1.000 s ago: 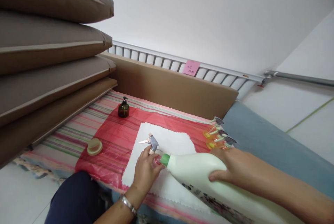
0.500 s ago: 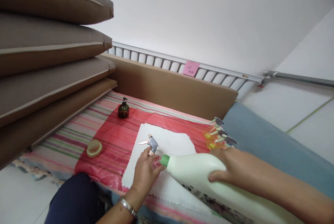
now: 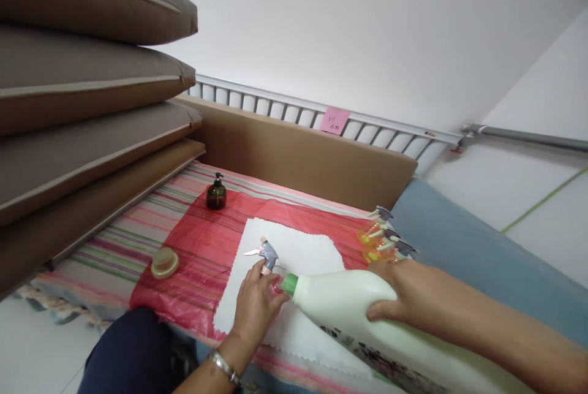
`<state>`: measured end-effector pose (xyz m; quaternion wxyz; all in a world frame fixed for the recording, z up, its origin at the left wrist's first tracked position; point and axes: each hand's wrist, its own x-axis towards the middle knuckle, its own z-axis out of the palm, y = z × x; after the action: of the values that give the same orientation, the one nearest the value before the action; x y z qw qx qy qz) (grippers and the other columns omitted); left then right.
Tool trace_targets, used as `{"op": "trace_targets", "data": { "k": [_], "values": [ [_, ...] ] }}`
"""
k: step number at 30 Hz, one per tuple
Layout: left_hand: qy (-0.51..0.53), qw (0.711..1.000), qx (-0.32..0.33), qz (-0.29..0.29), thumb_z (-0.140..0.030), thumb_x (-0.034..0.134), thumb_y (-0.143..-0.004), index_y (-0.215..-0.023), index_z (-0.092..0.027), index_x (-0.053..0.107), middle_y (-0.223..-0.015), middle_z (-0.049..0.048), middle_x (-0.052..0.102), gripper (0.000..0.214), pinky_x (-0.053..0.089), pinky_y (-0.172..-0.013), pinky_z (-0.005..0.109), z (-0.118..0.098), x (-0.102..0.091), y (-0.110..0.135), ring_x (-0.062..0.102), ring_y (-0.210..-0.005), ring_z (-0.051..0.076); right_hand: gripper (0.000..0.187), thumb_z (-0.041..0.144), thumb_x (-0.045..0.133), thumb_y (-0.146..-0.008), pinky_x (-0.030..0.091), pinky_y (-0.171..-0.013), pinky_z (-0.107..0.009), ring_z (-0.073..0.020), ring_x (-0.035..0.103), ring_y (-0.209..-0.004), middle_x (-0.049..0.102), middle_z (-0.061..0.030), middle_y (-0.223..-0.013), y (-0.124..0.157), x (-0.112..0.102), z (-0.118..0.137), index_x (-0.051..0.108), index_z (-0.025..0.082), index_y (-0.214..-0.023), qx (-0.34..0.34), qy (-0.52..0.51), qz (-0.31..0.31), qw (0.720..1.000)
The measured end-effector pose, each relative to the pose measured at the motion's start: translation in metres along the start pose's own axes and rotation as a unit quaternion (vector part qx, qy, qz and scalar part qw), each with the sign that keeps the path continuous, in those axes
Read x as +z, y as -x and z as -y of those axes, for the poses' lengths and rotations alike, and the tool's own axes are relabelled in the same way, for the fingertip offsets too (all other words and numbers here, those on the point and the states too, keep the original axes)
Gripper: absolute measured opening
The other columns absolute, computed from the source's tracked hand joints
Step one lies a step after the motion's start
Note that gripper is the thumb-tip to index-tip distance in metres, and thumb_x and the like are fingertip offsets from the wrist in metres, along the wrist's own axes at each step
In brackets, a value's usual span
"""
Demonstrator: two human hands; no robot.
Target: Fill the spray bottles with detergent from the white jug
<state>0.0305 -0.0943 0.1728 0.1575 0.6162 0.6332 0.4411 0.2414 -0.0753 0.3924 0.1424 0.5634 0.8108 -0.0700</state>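
Observation:
With my right hand (image 3: 390, 296) I grip a large pale green detergent bottle (image 3: 349, 290), tilted nearly on its side. Its green spout (image 3: 289, 284) meets the mouth of a small clear pinkish bottle (image 3: 277, 285). My left hand (image 3: 258, 299) is closed around that small bottle and hides most of it. Just beyond my left fingers a grey trigger spray head (image 3: 267, 253) lies on the white cloth (image 3: 307, 247). Whether liquid is flowing cannot be made out.
Several yellow-tinted spray bottles (image 3: 379, 238) stand at the right. A dark pump bottle (image 3: 216, 193) and a round pale cap (image 3: 164, 263) are on the red plastic sheet (image 3: 197, 247). Stacked brown cushions (image 3: 101, 94) rise at the left; a brown board (image 3: 298, 149) leans against the radiator (image 3: 275, 109).
Both hands and the two bottles hold nearly the same position. The view has shifted very slightly.

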Motion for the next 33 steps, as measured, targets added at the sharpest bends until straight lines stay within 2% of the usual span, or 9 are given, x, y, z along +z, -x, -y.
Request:
{"op": "trace_targets", "data": {
  "k": [13,22,33],
  "values": [
    [0.000,1.000,0.008,0.004,-0.029,0.070,-0.071,-0.096,-0.020,0.070,-0.126,0.0146,0.053,0.026,0.045,-0.093,0.046,0.0022,0.0012,-0.0007,0.054,-0.111,0.030,0.033,0.050,0.062,-0.067,0.041,-0.065,-0.034,-0.0323,0.062,-0.085,0.070,-0.0101,-0.092,0.0017,-0.0003,-0.0011,0.064,0.024,-0.087,0.002,0.006,0.005,1.000],
    [-0.003,1.000,0.014,-0.002,-0.027,0.070,-0.070,-0.094,-0.021,0.070,-0.125,0.0132,0.053,0.025,0.046,-0.092,0.046,0.0026,0.0013,-0.0010,0.055,-0.110,0.030,0.033,0.047,0.062,-0.069,0.042,-0.068,-0.036,-0.0326,0.061,-0.087,0.069,-0.0110,-0.094,0.0067,-0.0049,0.0025,0.065,0.022,-0.091,-0.006,-0.011,0.006,1.000],
    [-0.008,1.000,0.016,0.005,-0.027,0.069,-0.071,-0.095,-0.019,0.071,-0.127,0.0156,0.052,0.025,0.046,-0.093,0.045,0.0027,0.0018,-0.0005,0.055,-0.111,0.030,0.030,0.047,0.062,-0.068,0.041,-0.062,-0.033,-0.0303,0.063,-0.081,0.070,-0.0093,-0.089,0.0064,-0.0039,-0.0006,0.065,0.024,-0.088,-0.009,-0.010,0.003,1.000]
  ]
}}
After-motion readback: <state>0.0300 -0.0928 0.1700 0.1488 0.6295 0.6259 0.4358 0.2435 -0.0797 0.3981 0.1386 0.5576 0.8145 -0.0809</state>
